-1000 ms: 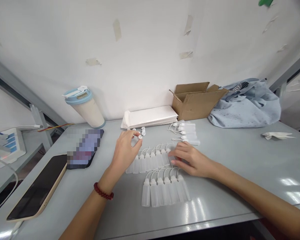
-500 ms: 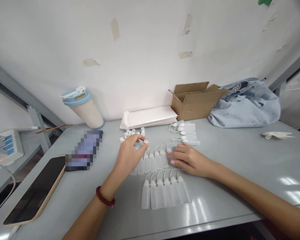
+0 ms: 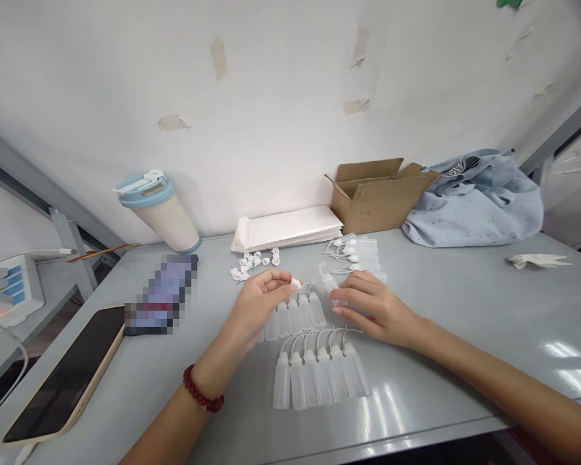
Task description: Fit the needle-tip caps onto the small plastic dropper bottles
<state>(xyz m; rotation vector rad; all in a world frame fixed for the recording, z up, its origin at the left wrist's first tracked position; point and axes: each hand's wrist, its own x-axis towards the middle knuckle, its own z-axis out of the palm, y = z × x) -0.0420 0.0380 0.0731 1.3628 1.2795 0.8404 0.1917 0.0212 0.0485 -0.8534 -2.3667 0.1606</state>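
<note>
Between thumb and fingers, my left hand (image 3: 264,298) pinches a small white cap (image 3: 296,283). My right hand (image 3: 368,302) grips a translucent plastic bottle (image 3: 331,284), its neck tilted up and left; part of its body is hidden by my fingers. Below both hands lies a front row of similar bottles (image 3: 319,374), each with a thin looped strap at its neck. A second row of bottles (image 3: 297,316) sits just behind, partly covered by my left hand. Loose white caps (image 3: 256,259) are scattered beyond my left hand. Capped bottles (image 3: 363,248) lie behind my right hand.
A stack of white envelopes (image 3: 290,227) and an open cardboard box (image 3: 377,203) stand against the wall, beside a pale blue cloth bag (image 3: 479,206). On the left are a tumbler (image 3: 167,216), a phone (image 3: 68,374) and a power strip (image 3: 17,290). A crumpled tissue (image 3: 537,261) lies at right.
My left hand has moved right and slightly down with the cap, closer to my right hand. The bottle in my right hand is now raised and tilted, showing more of it.
</note>
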